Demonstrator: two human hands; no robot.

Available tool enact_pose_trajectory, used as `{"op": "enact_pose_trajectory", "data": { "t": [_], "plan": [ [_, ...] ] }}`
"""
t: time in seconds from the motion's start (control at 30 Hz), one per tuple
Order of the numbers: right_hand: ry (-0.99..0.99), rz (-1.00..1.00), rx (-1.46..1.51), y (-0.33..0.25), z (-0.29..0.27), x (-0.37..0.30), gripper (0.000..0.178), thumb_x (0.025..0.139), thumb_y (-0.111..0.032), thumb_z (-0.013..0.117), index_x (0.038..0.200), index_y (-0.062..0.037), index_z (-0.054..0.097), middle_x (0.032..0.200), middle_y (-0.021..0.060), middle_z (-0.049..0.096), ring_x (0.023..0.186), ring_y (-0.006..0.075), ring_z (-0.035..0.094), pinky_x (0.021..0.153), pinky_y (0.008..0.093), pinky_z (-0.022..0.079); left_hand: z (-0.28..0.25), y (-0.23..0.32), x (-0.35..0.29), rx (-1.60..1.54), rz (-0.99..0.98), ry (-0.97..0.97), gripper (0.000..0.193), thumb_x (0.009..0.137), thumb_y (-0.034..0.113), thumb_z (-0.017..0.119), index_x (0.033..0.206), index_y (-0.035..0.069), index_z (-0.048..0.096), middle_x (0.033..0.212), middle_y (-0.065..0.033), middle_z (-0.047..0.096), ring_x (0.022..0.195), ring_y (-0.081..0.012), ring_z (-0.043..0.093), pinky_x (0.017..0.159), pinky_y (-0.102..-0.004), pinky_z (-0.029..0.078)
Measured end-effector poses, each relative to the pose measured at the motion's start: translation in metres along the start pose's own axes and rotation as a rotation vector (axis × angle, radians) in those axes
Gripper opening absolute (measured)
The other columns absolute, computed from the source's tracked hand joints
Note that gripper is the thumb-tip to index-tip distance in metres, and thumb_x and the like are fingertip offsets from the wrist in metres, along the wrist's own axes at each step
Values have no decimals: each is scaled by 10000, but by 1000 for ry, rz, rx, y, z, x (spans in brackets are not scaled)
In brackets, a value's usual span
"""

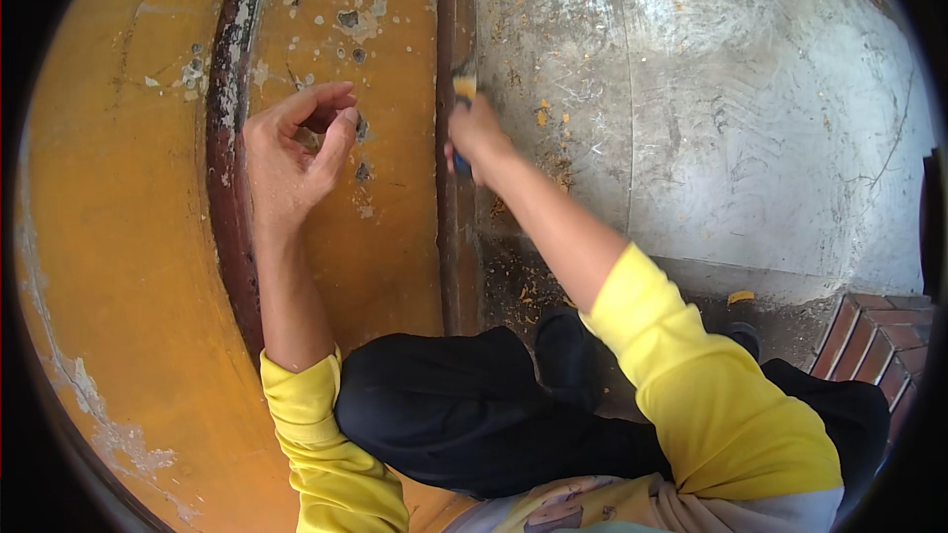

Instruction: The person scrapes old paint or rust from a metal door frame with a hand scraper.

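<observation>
My right hand [479, 138] is closed round the blue handle of a flat-ended scraper [464, 86]. Its pale yellowish end points away from me, close to the dark red-brown strip [457, 237] along the foot of the wall; motion blurs its outline. In front of the yellow wall [395, 227], my left hand [296, 143] hovers with curled fingers and the thumb held apart from them. Nothing shows in that hand. Chipped spots [348, 18] with grey and white patches mark the wall just beyond it.
Yellow paint flakes [543, 116] are scattered over the grey concrete floor [731, 138] beside the strip. A dirt-filled lower band [513, 276] runs near my dark shoe [565, 355]. Red bricks [869, 345] edge the right side. A dark red raised moulding [229, 138] crosses the wall.
</observation>
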State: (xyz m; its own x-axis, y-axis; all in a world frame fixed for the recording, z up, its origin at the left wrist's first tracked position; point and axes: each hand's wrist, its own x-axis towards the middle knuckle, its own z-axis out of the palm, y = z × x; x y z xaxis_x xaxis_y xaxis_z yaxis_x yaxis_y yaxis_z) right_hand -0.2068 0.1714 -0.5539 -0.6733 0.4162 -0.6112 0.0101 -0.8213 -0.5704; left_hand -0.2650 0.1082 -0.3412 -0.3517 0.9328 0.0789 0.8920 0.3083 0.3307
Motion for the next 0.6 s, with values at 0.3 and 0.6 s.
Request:
{"op": "enact_pose_trajectory", "data": {
  "t": [0.3,0.6],
  "plan": [
    [0,-64,54,-47,-1,51,308,952,-119,430,1233,-4,382,854,142,559,530,182,553,378,365,479,2,8,2,-60,19,95,214,800,41,671,982,-66,708,812,-102,720,679,-105,628,662,-244,507],
    [1,-69,18,-27,0,39,308,978,-138,404,1256,-12,362,848,146,559,517,179,547,380,365,476,0,6,0,-28,19,84,203,810,32,670,985,-65,707,809,-99,718,684,-107,631,659,-244,506]
  ]
}}
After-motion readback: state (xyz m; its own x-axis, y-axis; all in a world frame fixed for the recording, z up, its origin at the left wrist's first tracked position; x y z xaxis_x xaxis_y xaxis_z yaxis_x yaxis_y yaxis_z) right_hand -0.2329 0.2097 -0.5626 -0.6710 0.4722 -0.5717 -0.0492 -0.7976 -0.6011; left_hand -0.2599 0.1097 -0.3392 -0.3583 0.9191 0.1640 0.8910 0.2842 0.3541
